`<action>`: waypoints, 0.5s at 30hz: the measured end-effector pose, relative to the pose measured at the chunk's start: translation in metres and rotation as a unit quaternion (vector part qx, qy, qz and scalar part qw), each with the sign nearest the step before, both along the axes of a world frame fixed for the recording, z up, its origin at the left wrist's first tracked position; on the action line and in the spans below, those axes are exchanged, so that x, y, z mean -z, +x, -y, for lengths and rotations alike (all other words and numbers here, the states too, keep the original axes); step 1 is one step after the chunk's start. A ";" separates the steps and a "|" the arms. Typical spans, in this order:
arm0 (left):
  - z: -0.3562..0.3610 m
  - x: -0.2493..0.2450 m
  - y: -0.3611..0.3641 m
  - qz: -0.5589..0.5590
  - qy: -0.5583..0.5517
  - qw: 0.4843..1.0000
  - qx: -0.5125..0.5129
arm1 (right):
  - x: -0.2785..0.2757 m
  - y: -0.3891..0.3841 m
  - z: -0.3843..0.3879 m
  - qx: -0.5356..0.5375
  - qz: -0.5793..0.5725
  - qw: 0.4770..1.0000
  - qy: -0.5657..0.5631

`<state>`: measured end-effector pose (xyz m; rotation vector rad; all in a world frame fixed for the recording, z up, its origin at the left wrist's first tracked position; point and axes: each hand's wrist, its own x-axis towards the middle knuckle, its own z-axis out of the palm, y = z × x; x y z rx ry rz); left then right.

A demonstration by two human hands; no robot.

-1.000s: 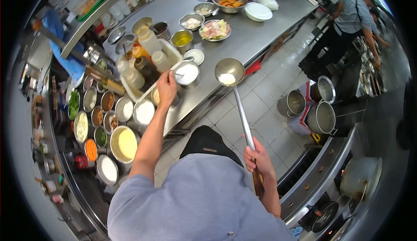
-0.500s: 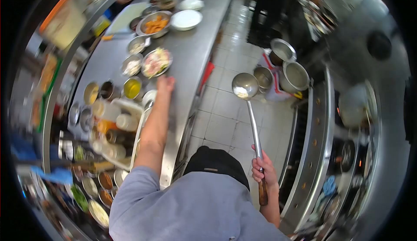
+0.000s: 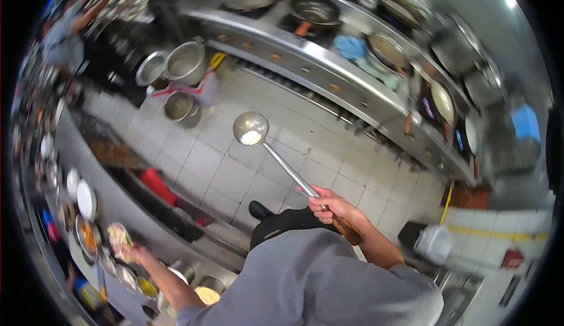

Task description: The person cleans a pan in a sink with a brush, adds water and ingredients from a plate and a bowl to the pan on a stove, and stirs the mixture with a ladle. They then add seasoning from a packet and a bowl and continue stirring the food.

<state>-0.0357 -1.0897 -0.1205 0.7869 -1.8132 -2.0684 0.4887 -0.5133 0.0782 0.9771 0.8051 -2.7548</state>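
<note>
My right hand (image 3: 329,204) is wrapped round the handle of a long metal ladle (image 3: 288,170) with a wooden end. Its round bowl points away from me over the floor and holds a small white heap. On the other side, my left arm stretches out over the steel counter, and my left hand (image 3: 140,254) grips the near rim of a small bowl (image 3: 120,238) of pale and pink sliced food. Beside that bowl stands a metal bowl of orange pieces (image 3: 88,236). A small bowl of yellow liquid (image 3: 147,288) is nearer my arm.
White plates (image 3: 86,200) sit along the counter (image 3: 111,179). Large pots (image 3: 185,63) stand on the floor ahead. Across the aisle runs a stove (image 3: 346,82) with a pan (image 3: 315,10) and several others on it. At the far left is another person (image 3: 64,47).
My view has swung to the right, bringing more of the stove into sight. My left hand now has hold of the bowl of sliced food. The ladle remains in my right hand.
</note>
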 end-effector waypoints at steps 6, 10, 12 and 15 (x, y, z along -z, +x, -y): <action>-0.146 -0.034 0.020 -0.096 0.142 0.980 0.105 | 0.038 0.141 -0.013 0.174 0.007 0.984 -0.049; -0.307 -0.116 0.104 -0.107 0.210 0.919 0.317 | 0.069 0.251 -0.014 0.321 -0.021 0.942 -0.099; -0.354 -0.123 0.110 -0.068 0.263 0.869 0.413 | 0.078 0.309 -0.015 0.409 -0.002 0.908 -0.089; -0.456 -0.164 0.167 -0.050 0.280 0.838 0.466 | 0.084 0.377 -0.014 0.520 0.034 0.852 -0.050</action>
